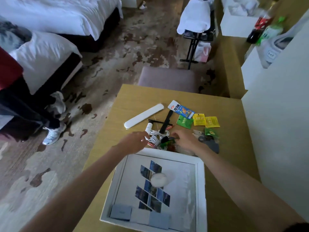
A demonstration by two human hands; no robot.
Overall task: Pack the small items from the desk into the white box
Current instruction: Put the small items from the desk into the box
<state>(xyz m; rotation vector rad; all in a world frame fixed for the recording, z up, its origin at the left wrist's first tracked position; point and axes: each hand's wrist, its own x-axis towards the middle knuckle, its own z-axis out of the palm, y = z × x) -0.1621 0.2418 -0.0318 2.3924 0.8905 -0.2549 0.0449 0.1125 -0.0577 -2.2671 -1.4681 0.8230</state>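
Head view: both hands reach over the desk (107, 131) past the white box (200, 181).
Left hand (133, 142): fingers (145, 135) spread, holding nothing, just above the white cable (154, 137).
Right hand (185, 139): fingers curled at dark wrappers; grip unclear.
Handling: cable light and floppy; gather the coil's middle.
Sachets (199, 119): beyond the fingers, thin, slippery.

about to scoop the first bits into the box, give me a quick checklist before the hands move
1. Box open with room inside: ok, only a white round thing and small cards in it.
2. Box close to the pile: ok, its far rim sits right by the cable.
3. Left hand at the pile: ok, by the cable.
4. Right hand holding something: cannot tell, fingers curl over dark bits.
5. Sachets within reach: ok, just beyond the right hand.
6. White case fits the box: cannot tell.
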